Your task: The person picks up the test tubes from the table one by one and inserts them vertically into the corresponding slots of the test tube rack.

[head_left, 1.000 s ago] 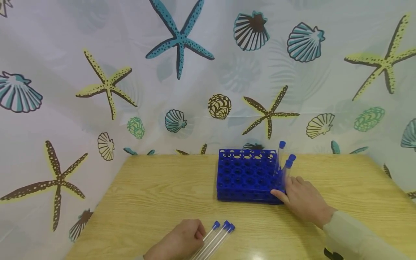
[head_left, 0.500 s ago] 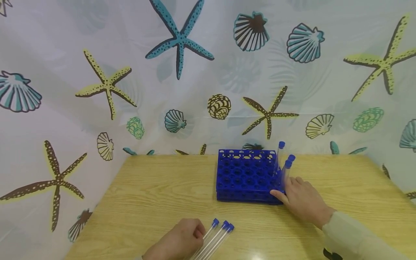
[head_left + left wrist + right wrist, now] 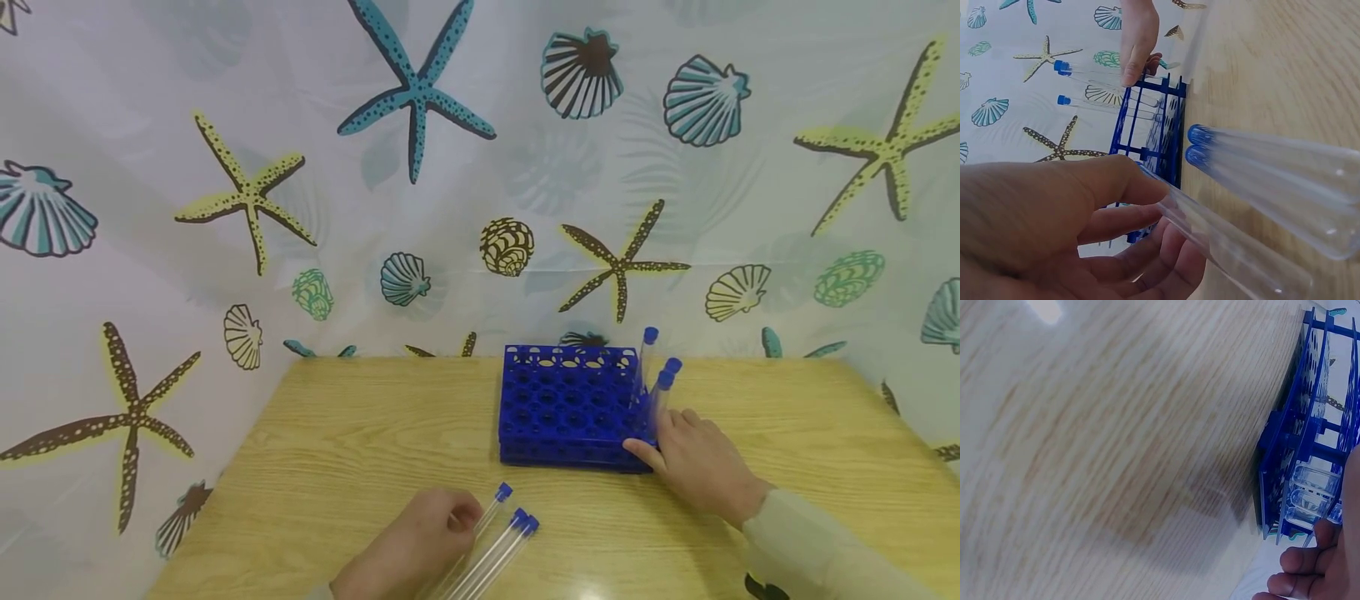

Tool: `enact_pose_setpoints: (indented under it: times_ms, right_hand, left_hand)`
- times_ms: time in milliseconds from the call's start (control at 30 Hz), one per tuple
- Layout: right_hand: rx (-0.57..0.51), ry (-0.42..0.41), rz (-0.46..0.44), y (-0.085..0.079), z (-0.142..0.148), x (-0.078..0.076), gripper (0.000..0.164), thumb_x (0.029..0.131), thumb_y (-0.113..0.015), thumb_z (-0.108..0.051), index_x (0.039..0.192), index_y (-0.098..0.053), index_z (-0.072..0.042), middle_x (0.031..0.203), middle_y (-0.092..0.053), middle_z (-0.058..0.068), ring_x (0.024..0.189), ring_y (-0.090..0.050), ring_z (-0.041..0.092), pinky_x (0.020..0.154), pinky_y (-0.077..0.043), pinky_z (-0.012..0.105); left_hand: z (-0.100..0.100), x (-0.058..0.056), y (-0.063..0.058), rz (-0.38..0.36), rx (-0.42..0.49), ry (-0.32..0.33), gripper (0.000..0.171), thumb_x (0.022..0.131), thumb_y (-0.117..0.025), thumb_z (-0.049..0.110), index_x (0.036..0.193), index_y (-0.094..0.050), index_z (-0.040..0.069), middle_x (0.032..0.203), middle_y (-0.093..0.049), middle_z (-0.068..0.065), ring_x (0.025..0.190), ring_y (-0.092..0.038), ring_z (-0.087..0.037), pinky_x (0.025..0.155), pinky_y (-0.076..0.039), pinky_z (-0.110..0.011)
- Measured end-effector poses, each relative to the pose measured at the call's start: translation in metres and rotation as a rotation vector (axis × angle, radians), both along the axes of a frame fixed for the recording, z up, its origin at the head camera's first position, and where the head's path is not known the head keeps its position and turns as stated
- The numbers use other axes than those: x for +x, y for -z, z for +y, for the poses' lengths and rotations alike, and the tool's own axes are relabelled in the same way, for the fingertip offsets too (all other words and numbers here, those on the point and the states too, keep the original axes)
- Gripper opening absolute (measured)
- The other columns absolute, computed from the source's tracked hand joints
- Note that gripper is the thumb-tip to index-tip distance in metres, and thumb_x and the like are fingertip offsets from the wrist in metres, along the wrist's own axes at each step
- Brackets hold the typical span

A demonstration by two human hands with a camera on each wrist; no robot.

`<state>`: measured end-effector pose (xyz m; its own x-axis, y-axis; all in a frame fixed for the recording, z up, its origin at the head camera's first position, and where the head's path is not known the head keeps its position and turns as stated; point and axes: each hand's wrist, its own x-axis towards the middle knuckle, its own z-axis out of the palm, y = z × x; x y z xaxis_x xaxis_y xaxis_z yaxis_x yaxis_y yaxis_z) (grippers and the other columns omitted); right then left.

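My left hand (image 3: pixel 420 537) pinches a clear test tube (image 3: pixel 1235 244) with a blue cap between thumb and fingers, its lower end angled toward the camera in the left wrist view. Two more blue-capped test tubes (image 3: pixel 495 557) lie side by side on the table just right of that hand. A blue test tube rack (image 3: pixel 573 454) stands farther back. My right hand (image 3: pixel 701 462) grips the rack's right end, thumb along the front edge and fingers at the side. Three capped tubes (image 3: pixel 662 398) stand in the rack's right end; their rounded bottoms (image 3: pixel 1310 500) show in the right wrist view.
The wooden table (image 3: pixel 360 425) runs back to a white curtain (image 3: pixel 465 183) printed with starfish and shells, close behind the rack. The curtain also stands along the left and right sides. A small dark object (image 3: pixel 765 587) shows under the right sleeve.
My left hand has drawn one test tube forward and up, away from the two beside it. The right hand and the rack have stayed in place.
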<state>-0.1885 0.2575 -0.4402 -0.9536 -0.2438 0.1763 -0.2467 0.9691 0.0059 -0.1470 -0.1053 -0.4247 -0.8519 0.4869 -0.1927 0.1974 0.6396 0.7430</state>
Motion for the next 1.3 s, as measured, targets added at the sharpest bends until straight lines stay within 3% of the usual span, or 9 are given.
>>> enact_pose_setpoints:
  times_ms: [400,633,900,1300]
  right_hand:
    - [0.003,0.002,0.002,-0.001,-0.001,0.0,0.082,0.087,-0.029,-0.064,0.121,-0.044,0.009,0.083,-0.056,0.009,0.079,-0.053,0.026,0.072,-0.043,0.045]
    - [0.006,0.003,0.007,0.0,0.0,-0.001,0.079,0.086,-0.029,-0.065,0.113,-0.05,0.006,0.077,-0.053,0.006,0.075,-0.051,0.023,0.069,-0.043,0.043]
    - [0.002,-0.002,0.004,0.0,-0.001,-0.001,0.082,0.087,-0.029,-0.064,0.122,-0.043,0.009,0.082,-0.056,0.008,0.078,-0.053,0.024,0.071,-0.044,0.044]
    - [-0.017,0.013,0.001,-0.001,-0.002,0.001,0.083,0.087,-0.028,-0.064,0.125,-0.04,0.009,0.096,-0.06,0.016,0.09,-0.055,0.031,0.078,-0.043,0.049]
  left_hand:
    - [0.021,-0.014,-0.02,0.222,0.024,0.09,0.017,0.078,-0.056,0.004,0.091,-0.066,0.006,0.081,-0.064,0.003,0.069,-0.056,-0.001,0.061,-0.046,-0.015]
    - [0.037,-0.023,-0.035,0.196,0.024,0.121,0.019,0.08,-0.056,0.009,0.097,-0.065,0.01,0.085,-0.063,0.006,0.073,-0.055,-0.001,0.064,-0.046,-0.016]
    - [0.059,-0.032,-0.046,0.101,0.125,0.11,0.015,0.083,-0.058,0.015,0.097,-0.061,0.017,0.085,-0.06,0.009,0.075,-0.055,-0.002,0.066,-0.047,-0.017]
    - [0.095,-0.042,-0.065,0.205,0.193,0.07,0.015,0.082,-0.061,0.016,0.096,-0.058,0.017,0.083,-0.059,0.01,0.073,-0.056,-0.001,0.066,-0.047,-0.014]
